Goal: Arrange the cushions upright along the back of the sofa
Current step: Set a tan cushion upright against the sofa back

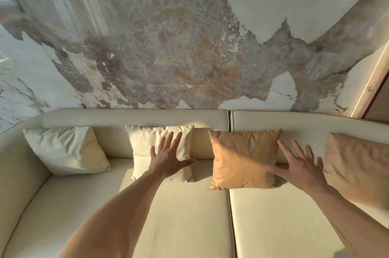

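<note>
Head view, looking down onto a cream sofa (183, 215) set against a wall (168, 47) with peeling, mottled plaster. Four cushions stand along the backrest. Far left: pale cream cushion (65, 149), leaning into the corner between armrest and back, tilted rather than square. Next right: white textured cushion (143, 144), upright against the back, bottom edge on the seat. Left hand (169, 158) is spread flat in front of its right half, fingers apart and extended, nothing held; whether the palm actually presses the fabric or hovers just off it cannot be told from this angle. Right of the seam between the two back sections: orange cushion (242, 159), upright, slightly rotated, lower left corner at the join of the seat pads. Right hand (299, 168) is open just beside that cushion's right edge, fingers splayed, thumb overlapping its lower right corner; grip apart, empty. Far right: tan cushion (357, 169), leaning on the back, partly cut off by the frame edge. Judgement: task looks near its end, with both hands patting or releasing the two middle cushions, a final straightening step. Next move likely calls for squaring the far-left cushion, which sits most askew, and evening the gaps; light pushes at the top corners should do, since soft cushions slump if shoved low.
</note>
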Tool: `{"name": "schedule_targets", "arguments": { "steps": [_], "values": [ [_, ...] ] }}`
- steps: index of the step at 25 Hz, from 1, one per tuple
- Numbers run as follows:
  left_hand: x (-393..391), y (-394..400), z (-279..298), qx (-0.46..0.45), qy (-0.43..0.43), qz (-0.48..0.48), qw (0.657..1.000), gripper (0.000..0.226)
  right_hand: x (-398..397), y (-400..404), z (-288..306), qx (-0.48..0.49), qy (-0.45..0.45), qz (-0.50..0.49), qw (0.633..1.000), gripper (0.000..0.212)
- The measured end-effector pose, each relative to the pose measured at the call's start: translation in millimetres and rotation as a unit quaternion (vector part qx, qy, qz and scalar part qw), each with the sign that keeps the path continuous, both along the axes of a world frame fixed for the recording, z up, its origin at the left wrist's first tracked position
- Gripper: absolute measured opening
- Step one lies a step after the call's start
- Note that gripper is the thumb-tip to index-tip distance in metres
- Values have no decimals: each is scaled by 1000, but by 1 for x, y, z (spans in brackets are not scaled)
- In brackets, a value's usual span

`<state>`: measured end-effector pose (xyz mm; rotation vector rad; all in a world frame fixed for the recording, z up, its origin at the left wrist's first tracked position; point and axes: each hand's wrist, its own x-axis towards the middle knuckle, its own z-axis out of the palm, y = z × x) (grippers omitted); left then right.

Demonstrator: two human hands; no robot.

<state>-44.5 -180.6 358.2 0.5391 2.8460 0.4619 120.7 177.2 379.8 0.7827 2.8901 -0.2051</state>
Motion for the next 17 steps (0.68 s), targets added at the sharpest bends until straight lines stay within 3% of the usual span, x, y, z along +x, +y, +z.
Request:
{"name": "schedule_targets", "arguments": {
  "steps": [17],
  "values": [
    [-29, 62, -6, 43, 3, -30, 999, 116, 9, 43, 7, -7, 18, -39, 999, 98]
  ]
}}
